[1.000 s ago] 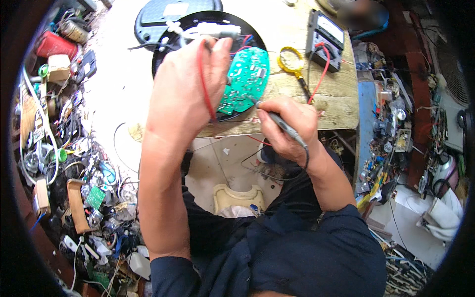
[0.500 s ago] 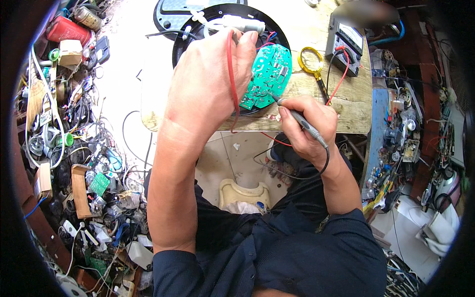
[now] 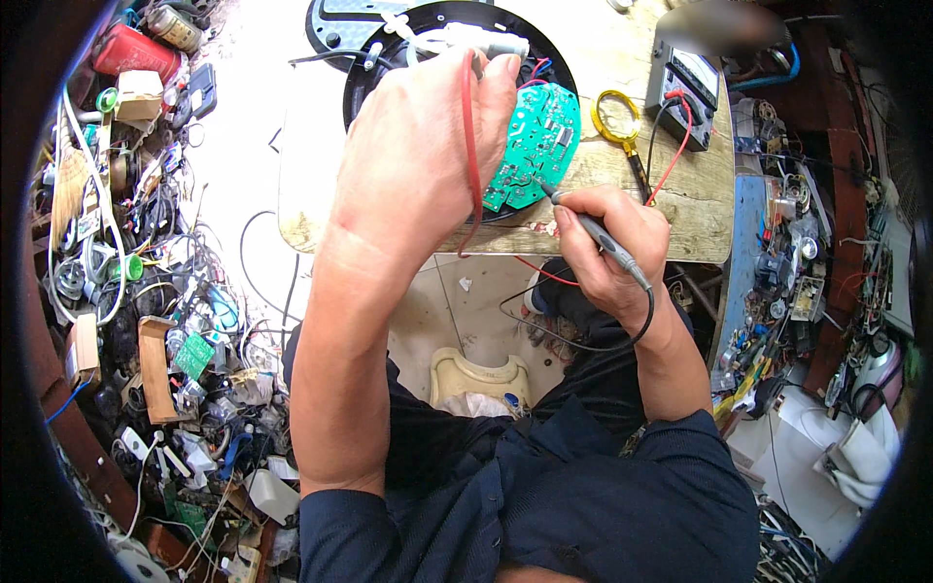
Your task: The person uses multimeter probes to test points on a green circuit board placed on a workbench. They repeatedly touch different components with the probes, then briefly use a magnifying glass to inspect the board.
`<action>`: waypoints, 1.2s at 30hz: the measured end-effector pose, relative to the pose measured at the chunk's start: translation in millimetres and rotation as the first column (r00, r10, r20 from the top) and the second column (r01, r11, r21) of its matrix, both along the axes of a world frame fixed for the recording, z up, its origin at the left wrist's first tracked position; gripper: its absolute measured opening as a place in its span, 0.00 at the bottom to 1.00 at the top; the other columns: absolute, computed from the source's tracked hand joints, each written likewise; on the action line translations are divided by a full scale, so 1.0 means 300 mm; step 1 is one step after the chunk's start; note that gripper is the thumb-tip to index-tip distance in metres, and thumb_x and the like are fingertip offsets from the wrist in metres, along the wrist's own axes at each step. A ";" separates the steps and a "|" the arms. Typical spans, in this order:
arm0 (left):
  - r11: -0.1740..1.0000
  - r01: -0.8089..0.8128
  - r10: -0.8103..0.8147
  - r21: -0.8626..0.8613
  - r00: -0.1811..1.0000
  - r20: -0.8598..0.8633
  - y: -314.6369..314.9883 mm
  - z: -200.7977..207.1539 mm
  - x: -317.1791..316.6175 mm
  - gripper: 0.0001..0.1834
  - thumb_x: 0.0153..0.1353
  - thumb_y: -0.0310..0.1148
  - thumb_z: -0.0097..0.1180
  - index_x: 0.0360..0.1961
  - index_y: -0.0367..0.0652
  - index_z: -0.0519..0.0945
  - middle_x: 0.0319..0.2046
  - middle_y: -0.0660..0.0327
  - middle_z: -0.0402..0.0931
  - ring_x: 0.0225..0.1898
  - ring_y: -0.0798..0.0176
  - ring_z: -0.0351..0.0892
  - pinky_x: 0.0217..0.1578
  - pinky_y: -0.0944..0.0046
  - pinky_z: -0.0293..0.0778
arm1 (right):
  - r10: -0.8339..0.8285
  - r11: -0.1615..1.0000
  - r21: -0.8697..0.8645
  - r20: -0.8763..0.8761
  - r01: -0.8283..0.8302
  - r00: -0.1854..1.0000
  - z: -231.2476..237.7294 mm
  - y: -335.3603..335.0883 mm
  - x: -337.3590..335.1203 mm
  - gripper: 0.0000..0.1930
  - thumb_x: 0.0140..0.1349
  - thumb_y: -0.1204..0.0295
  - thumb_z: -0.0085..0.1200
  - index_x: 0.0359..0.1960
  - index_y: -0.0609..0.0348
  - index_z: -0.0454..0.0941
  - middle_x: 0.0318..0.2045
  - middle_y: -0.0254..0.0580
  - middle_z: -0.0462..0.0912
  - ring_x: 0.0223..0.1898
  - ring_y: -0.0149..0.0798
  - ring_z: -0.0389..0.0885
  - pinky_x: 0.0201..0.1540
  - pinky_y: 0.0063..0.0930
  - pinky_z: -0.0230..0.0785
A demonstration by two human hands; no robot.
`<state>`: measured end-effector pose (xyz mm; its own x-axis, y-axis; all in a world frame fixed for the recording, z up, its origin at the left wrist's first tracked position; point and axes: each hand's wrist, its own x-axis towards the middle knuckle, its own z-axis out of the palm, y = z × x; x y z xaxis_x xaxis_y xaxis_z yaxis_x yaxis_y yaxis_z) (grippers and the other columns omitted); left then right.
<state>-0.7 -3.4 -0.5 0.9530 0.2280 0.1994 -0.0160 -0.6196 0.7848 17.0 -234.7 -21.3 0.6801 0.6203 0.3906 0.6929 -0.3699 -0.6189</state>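
A green circuit board (image 3: 544, 126) lies tilted over the near right part of a round black housing (image 3: 515, 17). My left hand (image 3: 413, 146) covers the board's left side, fingers closed on a test probe that is mostly hidden. The probe's red lead (image 3: 471, 141) loops over the back of the hand. Held like a pen in my right hand (image 3: 627, 233) is a grey test probe (image 3: 607, 241) with a black lead. Its tip points at the board's lower right edge; whether it touches cannot be made out. A white plastic part (image 3: 486, 41) sits inside the housing.
To the right on the wooden table (image 3: 695, 214) lie a yellow-rimmed magnifying glass (image 3: 616, 119) and an analog multimeter (image 3: 683, 92) with leads plugged in. Cluttered electronic scrap (image 3: 194, 360) is piled at the left. A cream plastic stool (image 3: 476, 374) stands below.
The table and the things on it appear shifted slightly right in view. Both hands have moved along with the board, keeping nearly the same places on it.
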 end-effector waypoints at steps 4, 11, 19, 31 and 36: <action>1.000 -0.017 0.017 0.013 1.000 -0.004 -0.001 -0.001 0.000 0.23 0.82 0.43 0.52 0.35 0.35 0.83 0.16 0.57 0.77 0.19 0.62 0.81 0.24 0.59 0.74 | 0.002 1.000 0.005 0.002 -0.002 1.000 -0.006 -0.001 0.001 0.09 0.58 0.83 0.68 0.39 0.63 0.83 0.28 0.49 0.87 0.26 0.46 0.88 0.30 0.35 0.79; 0.999 -0.027 0.026 0.031 1.000 0.007 -0.002 -0.004 0.006 0.23 0.82 0.43 0.52 0.34 0.35 0.82 0.16 0.57 0.77 0.19 0.60 0.82 0.24 0.58 0.75 | -0.004 1.000 0.003 -0.009 0.004 1.000 -0.001 0.000 0.001 0.08 0.58 0.82 0.68 0.39 0.63 0.83 0.28 0.48 0.87 0.26 0.46 0.88 0.29 0.35 0.79; 0.997 -0.031 0.030 0.072 0.999 0.012 -0.005 -0.009 0.010 0.23 0.83 0.42 0.52 0.33 0.35 0.81 0.17 0.56 0.78 0.19 0.58 0.81 0.24 0.57 0.74 | -0.005 1.000 0.013 -0.008 0.005 1.000 -0.004 -0.003 0.003 0.09 0.58 0.82 0.68 0.39 0.62 0.83 0.27 0.47 0.86 0.25 0.46 0.87 0.27 0.36 0.77; 0.999 -0.035 0.034 -0.034 0.999 -0.043 -0.014 0.013 0.012 0.23 0.83 0.42 0.51 0.33 0.35 0.82 0.17 0.56 0.79 0.19 0.61 0.83 0.24 0.58 0.74 | -0.006 1.000 0.008 0.022 0.006 1.000 0.007 -0.002 0.007 0.08 0.58 0.82 0.68 0.38 0.61 0.82 0.27 0.47 0.85 0.25 0.47 0.86 0.28 0.37 0.76; 0.999 -0.033 0.033 -0.010 0.999 -0.023 -0.012 -0.005 0.022 0.23 0.83 0.42 0.51 0.33 0.35 0.82 0.18 0.53 0.79 0.20 0.57 0.83 0.24 0.57 0.75 | -0.011 1.000 0.005 -0.013 0.011 1.000 0.005 -0.002 0.003 0.08 0.58 0.82 0.67 0.38 0.62 0.82 0.27 0.47 0.85 0.26 0.48 0.87 0.29 0.37 0.77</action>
<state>5.8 -6.9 -2.0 0.9492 0.2615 0.1749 0.0225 -0.6110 0.7913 18.0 -235.1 -19.7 0.6916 0.6112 0.3848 0.6810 -0.3743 -0.6294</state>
